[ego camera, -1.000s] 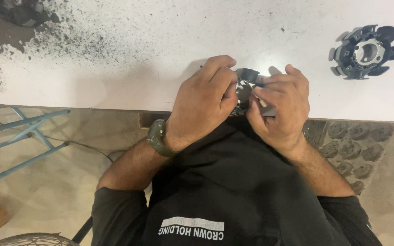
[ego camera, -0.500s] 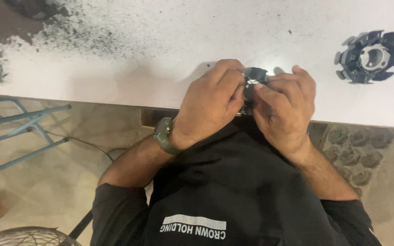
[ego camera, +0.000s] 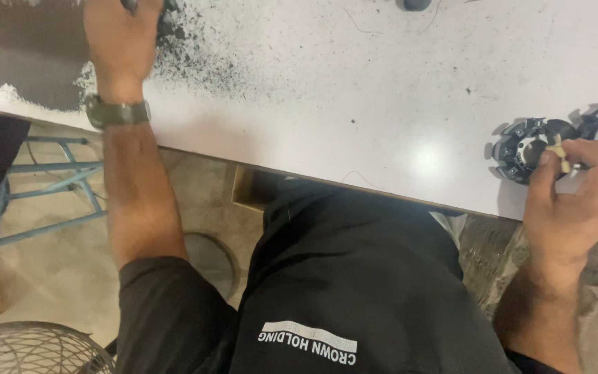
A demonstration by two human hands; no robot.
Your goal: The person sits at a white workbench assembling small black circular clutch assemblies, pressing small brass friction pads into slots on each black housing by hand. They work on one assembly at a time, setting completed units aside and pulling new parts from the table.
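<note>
Black toothed ring part (ego camera: 524, 149), right hand (ego camera: 576, 197) touching

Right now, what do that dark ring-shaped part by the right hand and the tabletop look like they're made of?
The ring-shaped part looks like dark metal, possibly steel: dull grey-black lobes with lighter glints on the edges, though moulded plastic can't be ruled out. The tabletop looks like smooth white laminate or painted board: it shows a soft glare spot, with black powder scattered at its left end.

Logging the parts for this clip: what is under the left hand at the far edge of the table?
The left hand rests on a dark object amid black powder on the white table. The palm and frame edge hide most of the object, so its kind is unclear.
</note>
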